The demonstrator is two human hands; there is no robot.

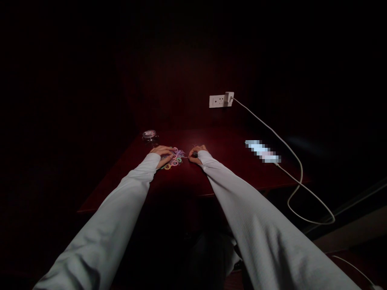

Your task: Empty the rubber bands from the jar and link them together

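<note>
Hair ties [176,162], loose and multicoloured, heaped on dark red tabletop [121,177] between both hands, nearer to the left. Visible in the heap: yellow ring [167,168] at the near edge, pink ring [174,164] beside it, green ring [179,160] on the right flank, tangled purple cluster [180,153] toward the far side.

Left hand [162,152]: laid over the left side of the heap, fingers extended and slightly bent, thumb apart on the near side, fingertips among the ties. Partly open; cannot tell any hold on a single tie (fingertips too small and dim).

Right hand [197,152]: just right of the heap, fingers curled round toward the thumb, only a narrow gap left. Thin strand [186,157] at the fingertips, running left toward the heap; cannot tell firm pinch from light contact.

Long pale grey sleeves [121,201] over both forearms, extended across the near table edge.

Clear round jar [150,137]: upright beyond the left hand, near the far left of the tabletop. Phone [262,152] (pixelated, bright): flat on the right side of the tabletop, well apart from the right hand. White cable [273,131]: joined to the phone's near end, looped past the table edge, then routed up to white charger [229,97], plugged into right side of wall socket [215,101].
</note>
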